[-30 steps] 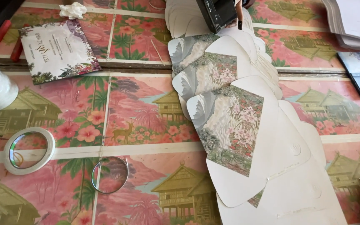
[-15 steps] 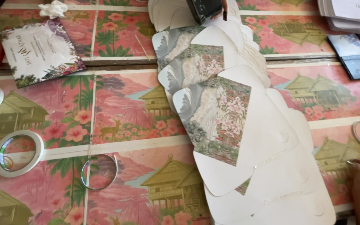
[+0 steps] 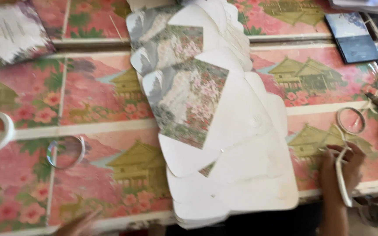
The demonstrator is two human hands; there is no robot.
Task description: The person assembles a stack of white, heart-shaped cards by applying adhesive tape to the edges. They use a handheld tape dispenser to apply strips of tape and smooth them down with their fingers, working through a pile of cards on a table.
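White strip (image 3: 343, 179) hangs pinched in the right hand (image 3: 341, 168) at the table's (image 3: 110, 131) near right edge. Envelope stack (image 3: 224, 144) lies just left; the blurred left hand (image 3: 77, 225), grip unclear, sits farther.

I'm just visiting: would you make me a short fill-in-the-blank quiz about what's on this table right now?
1. The right hand holds a strip of ____ tape.
2. The white envelopes lie open in an overlapping ____.
3. The tablecloth is mostly ____, printed with houses and flowers.
4. The thin clear tape ring lies to the ____ of the envelopes.

Missing words: white; stack; pink; left
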